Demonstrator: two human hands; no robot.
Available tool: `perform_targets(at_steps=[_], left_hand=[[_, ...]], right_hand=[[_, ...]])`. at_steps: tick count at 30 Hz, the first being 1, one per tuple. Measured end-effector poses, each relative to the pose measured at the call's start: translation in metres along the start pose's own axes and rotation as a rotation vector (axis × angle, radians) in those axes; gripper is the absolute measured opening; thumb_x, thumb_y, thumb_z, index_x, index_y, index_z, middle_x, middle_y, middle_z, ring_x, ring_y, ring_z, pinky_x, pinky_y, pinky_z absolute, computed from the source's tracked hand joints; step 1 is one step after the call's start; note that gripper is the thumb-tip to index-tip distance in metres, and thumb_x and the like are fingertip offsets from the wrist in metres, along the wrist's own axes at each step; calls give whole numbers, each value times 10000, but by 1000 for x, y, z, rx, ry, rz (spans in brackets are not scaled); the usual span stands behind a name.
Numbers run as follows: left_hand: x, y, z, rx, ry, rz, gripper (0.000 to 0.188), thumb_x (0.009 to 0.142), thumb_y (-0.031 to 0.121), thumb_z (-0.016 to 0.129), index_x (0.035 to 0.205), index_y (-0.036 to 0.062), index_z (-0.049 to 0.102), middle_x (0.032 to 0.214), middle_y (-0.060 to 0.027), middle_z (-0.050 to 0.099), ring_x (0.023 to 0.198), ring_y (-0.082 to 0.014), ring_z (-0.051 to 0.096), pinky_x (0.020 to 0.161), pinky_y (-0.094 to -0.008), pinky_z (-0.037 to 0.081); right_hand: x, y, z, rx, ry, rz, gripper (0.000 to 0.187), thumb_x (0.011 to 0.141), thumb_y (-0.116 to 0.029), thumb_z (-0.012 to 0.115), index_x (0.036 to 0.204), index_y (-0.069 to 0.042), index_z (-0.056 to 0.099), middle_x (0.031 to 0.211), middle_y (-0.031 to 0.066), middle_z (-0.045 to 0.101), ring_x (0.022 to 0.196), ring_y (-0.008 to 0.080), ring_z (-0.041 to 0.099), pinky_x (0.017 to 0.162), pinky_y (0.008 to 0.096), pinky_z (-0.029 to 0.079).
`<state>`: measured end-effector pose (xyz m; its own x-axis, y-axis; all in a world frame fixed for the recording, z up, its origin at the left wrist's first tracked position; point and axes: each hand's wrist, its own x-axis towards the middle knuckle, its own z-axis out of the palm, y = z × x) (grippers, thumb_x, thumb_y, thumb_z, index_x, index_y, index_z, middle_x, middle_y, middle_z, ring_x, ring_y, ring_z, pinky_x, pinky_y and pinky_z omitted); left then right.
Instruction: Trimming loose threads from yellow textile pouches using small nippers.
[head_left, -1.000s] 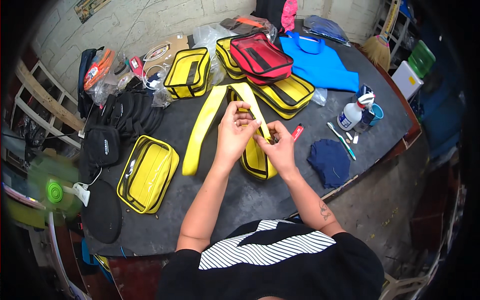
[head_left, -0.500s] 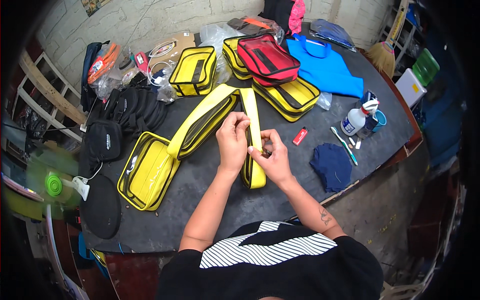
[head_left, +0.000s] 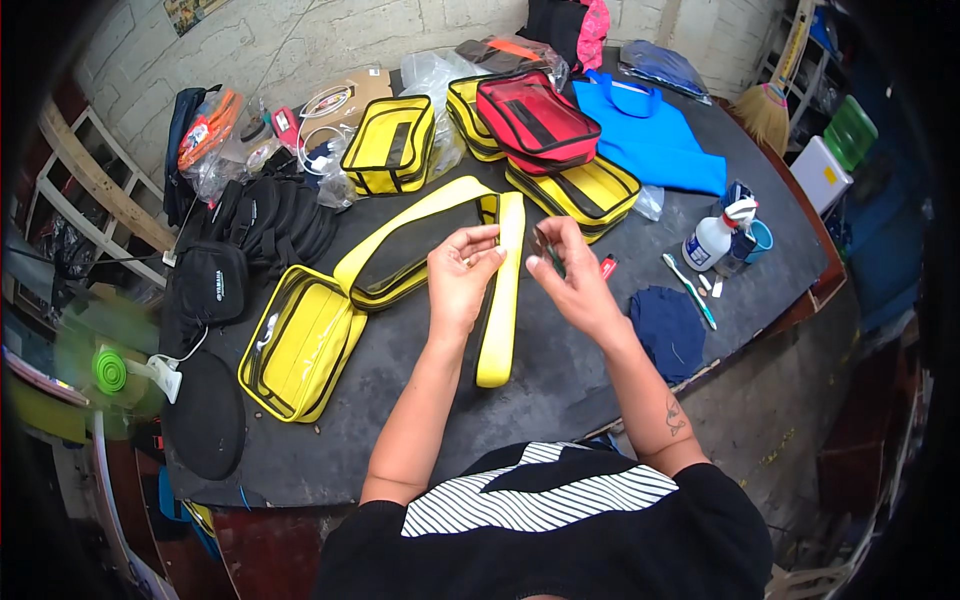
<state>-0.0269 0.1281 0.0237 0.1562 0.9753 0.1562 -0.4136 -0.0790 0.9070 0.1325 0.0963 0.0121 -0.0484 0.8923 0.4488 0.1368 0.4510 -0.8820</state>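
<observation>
An unfolded yellow bag (head_left: 350, 265) with black trim and clear panels lies across the middle of the dark table, its boxy end (head_left: 305, 345) on the left. Its long yellow band (head_left: 503, 300) stands up in front of me. My left hand (head_left: 463, 280) pinches the left edge of that band between thumb and fingertips. To the right of the band, apart from it, my right hand (head_left: 580, 280) is curled around a small dark tool (head_left: 546, 246), mostly hidden by the fingers. A red lighter (head_left: 608, 266) lies just behind the right hand, partly covered.
Yellow bags (head_left: 390, 145) and a red bag (head_left: 540, 120) sit at the back, beside a blue bag (head_left: 650, 135). On the right are a spray bottle (head_left: 710, 240), a toothbrush (head_left: 690, 290) and navy cloth (head_left: 667, 330). Black bags (head_left: 265, 220) and a fan (head_left: 110, 370) stand left.
My right hand has drawn away from the band to the right and slightly up, showing the dark tool. The band has turned its yellow face more toward me. My left hand stays near the same place.
</observation>
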Motion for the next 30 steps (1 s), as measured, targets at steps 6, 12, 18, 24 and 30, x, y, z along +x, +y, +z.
perform_targets(at_steps=[6,12,18,24,30], left_hand=[[4,-26,-17,224,13,66,40,879,-34,597,911,-13,608,810,-41,645,712,-67,593,687,-204,490],[6,-17,-13,-6,-3,-149,43,927,20,552,923,-2,589,799,-30,633,672,-65,589,635,-204,495],[7,-23,-15,23,1,-90,55,933,14,538,924,0,590,798,-29,634,653,-62,583,612,-200,488],[7,-21,-9,183,45,-29,59,930,-3,536,902,-3,589,765,-15,624,646,-39,549,592,-187,452],[8,-21,-7,250,60,13,65,922,-17,540,883,-6,591,746,1,611,638,-25,513,590,-182,424]], right_hand=[[5,-39,-5,-744,80,-123,236,779,-82,694,1013,-82,675,872,87,581,741,252,618,649,337,490],[10,-39,2,-929,46,-277,171,706,-83,718,875,-66,698,749,69,532,675,265,611,600,375,479],[14,-38,6,-982,20,-263,170,679,-79,728,844,-58,695,734,68,528,682,256,611,600,370,477],[17,-41,7,-1014,33,-283,154,674,-96,733,816,-58,685,732,65,534,676,263,603,610,374,476],[19,-44,6,-1022,3,-279,160,672,-104,735,814,-55,681,736,65,539,682,266,605,620,377,474]])
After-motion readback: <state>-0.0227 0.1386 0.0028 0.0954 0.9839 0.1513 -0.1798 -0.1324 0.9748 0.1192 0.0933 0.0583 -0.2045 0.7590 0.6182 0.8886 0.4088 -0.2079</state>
